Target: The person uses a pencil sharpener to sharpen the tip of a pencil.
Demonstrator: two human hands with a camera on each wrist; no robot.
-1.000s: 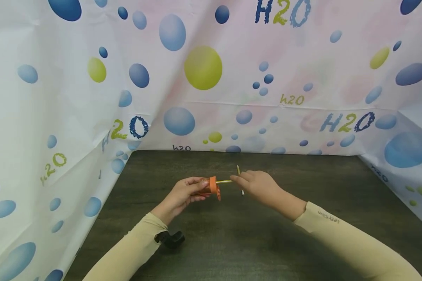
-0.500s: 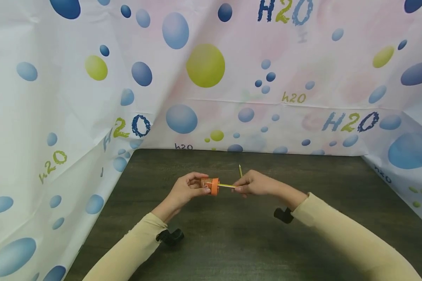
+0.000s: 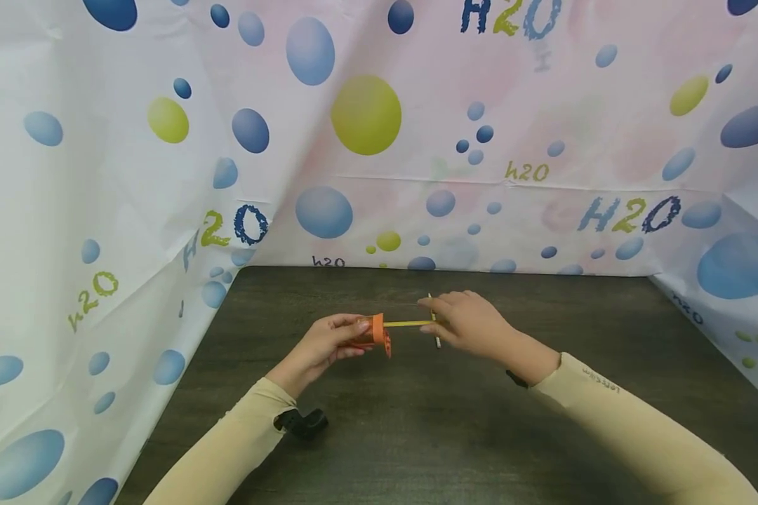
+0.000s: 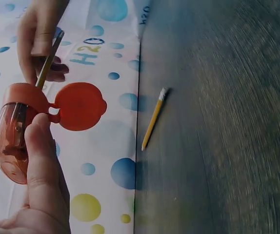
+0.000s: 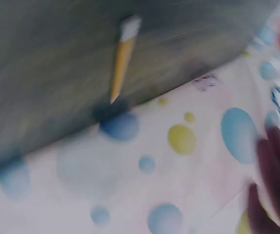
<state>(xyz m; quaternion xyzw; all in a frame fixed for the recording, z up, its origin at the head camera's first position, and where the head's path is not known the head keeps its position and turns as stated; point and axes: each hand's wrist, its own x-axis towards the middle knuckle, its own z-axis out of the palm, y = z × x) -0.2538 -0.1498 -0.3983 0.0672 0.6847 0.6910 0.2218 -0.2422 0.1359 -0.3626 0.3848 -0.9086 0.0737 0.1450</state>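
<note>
My left hand [image 3: 318,351] grips a pencil sharpener [image 4: 18,131] with an orange top and a clear orange-tinted container. Its round orange lid [image 4: 80,106] hangs open on a hinge. A yellow pencil [image 3: 407,323] sticks out of the sharpener's opening, pointing to the right in the head view. Around the pencil's free end is my right hand [image 3: 474,324], its thumb and forefinger spread apart; contact with the pencil cannot be made out. Beyond that hand, a second yellow pencil [image 4: 153,119] with a white end lies on the table, partly covered in the head view.
The dark wood-grain table [image 3: 379,435] runs back to a white sheet [image 3: 512,105] with blue and green dots, which also rises at both sides. A black strap piece [image 3: 302,423] sticks out at the left wrist.
The sharpener turned lid-up and then back, so its lid hangs down again. My right hand has gone from pinching the pencil to spread fingers, and sits slightly higher and farther right.
</note>
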